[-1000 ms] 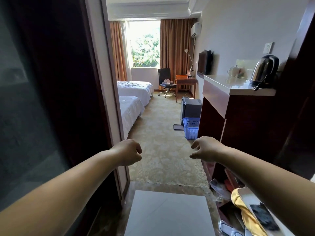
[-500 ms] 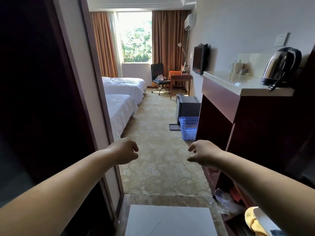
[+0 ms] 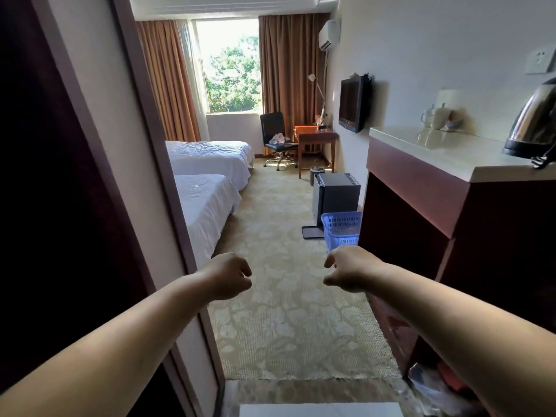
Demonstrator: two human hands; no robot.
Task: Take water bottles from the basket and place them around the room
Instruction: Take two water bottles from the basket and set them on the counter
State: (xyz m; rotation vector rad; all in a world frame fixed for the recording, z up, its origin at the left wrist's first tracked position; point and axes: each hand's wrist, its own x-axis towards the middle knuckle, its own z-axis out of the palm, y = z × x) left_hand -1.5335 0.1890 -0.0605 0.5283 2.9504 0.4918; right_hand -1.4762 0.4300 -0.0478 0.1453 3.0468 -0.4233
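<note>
Basket [image 3: 341, 228]: on floor, right side, just beside cabinet [image 3: 421, 212], before fridge [image 3: 337, 195].
Kettle [image 3: 535, 124]: on cabinet top, near end.
Cups [image 3: 436, 117]: on cabinet top, far end.
Beds [image 3: 207, 164]: left side, one behind the other.
Desk [image 3: 316, 139]: far right, beyond fridge.
Chair [image 3: 275, 136]: left of desk.
Window [image 3: 231, 67]: far wall, behind chair.
</note>
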